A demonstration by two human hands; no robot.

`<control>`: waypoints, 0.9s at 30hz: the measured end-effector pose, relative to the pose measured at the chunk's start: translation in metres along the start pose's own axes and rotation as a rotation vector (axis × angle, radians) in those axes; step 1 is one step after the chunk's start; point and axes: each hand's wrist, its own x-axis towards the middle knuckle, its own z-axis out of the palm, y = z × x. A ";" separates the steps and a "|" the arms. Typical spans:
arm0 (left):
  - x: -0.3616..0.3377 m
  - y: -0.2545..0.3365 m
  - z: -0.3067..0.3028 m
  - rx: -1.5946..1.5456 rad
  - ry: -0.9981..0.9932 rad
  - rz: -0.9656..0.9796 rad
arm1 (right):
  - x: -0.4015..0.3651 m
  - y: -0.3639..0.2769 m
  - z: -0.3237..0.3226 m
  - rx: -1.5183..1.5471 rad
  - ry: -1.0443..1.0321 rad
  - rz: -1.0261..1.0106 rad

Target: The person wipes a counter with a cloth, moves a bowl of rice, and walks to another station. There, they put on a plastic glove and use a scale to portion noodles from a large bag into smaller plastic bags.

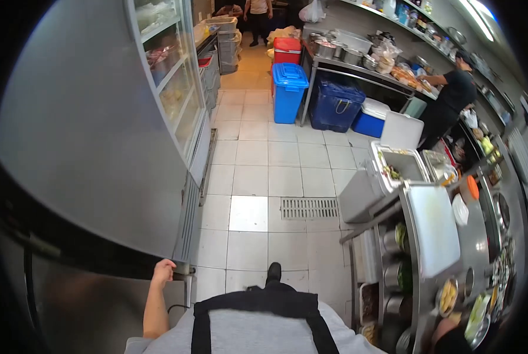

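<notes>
Steel refrigerator panel [98, 124] borders the left hand [164, 271], curled, its hold unclear; the right hand is out of view. A swinging panel could pinch the left.

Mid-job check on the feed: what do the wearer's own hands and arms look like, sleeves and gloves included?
The left hand has no glove, and the left forearm is bare, with no watch or bracelet visible. A bit of grey sleeve shows at the bottom edge, matching the grey shirt. The right hand is not in view.
</notes>
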 end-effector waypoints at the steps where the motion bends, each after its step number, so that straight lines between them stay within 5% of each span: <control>1: 0.015 0.014 0.013 0.077 -0.076 -0.122 | 0.029 -0.020 -0.047 -0.105 0.029 -0.068; 3: 0.047 0.022 0.030 0.201 -0.252 -0.298 | 0.086 -0.078 -0.159 -0.212 0.234 -0.197; 6: 0.091 0.024 0.042 0.107 -0.216 -0.471 | 0.118 -0.214 -0.361 0.053 0.742 -0.426; 7: 0.102 0.026 0.047 0.017 -0.135 -0.475 | 0.136 -0.254 -0.420 0.296 0.754 -0.415; 9: 0.132 0.035 0.049 -0.089 -0.006 -0.567 | 0.126 -0.339 -0.525 0.284 0.772 -0.526; 13: 0.233 0.045 0.038 -0.222 0.047 -0.923 | 0.188 -0.416 -0.638 0.579 0.697 -0.595; 16: 0.318 0.139 0.056 -0.313 0.320 -0.767 | 0.256 -0.410 -0.638 0.786 0.559 -0.355; 17: 0.367 0.172 0.058 -0.136 0.216 -0.728 | 0.285 -0.387 -0.622 0.373 0.598 -0.262; 18: 0.411 0.215 0.058 -0.002 0.023 -0.578 | 0.310 -0.358 -0.611 -0.471 0.448 -0.436; 19: 0.477 0.236 0.054 0.405 -0.231 -0.257 | 0.319 -0.354 -0.597 -0.700 0.316 -0.491; 21: 0.587 0.317 0.071 0.231 -0.165 -0.193 | 0.330 -0.377 -0.595 -0.158 0.127 -0.193; 23: 0.682 0.405 0.100 0.572 0.000 0.344 | 0.346 -0.422 -0.613 0.287 0.098 0.025; 24: 0.691 0.486 0.123 0.399 -0.003 0.500 | 0.363 -0.446 -0.628 0.294 0.082 0.015; 25: 0.693 0.570 0.145 0.344 0.001 0.386 | 0.379 -0.468 -0.645 0.307 0.066 0.017; 26: 0.733 0.606 0.162 0.486 0.106 0.633 | 0.400 -0.487 -0.665 0.291 0.056 0.004; 27: 0.750 0.657 0.181 0.350 0.074 0.628 | 0.418 -0.509 -0.691 0.263 0.042 -0.005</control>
